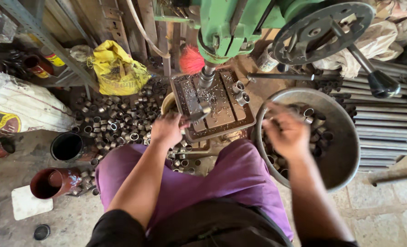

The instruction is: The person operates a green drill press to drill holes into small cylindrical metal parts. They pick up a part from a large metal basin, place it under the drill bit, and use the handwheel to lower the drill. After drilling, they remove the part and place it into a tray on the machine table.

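Observation:
A green drill press [222,32] stands over its metal table [222,114], which is strewn with shavings. My left hand [168,129] rests at the table's front left edge, gripping a small metal clamp piece [199,112] below the drill chuck [206,77]. Two short metal tube rings [240,91] stand at the table's right side. My right hand [286,132] is blurred above a large grey metal basin [350,151] of tube rings; whether it holds one is unclear. My purple-clad legs [231,178] sit under the table.
A heap of short metal rings [121,119] covers the floor at left, beside a yellow bag [116,68], a white sack [20,105] and dark red cans [54,182]. Long metal pipes [386,123] lie at right. The press's feed handle [373,75] juts right.

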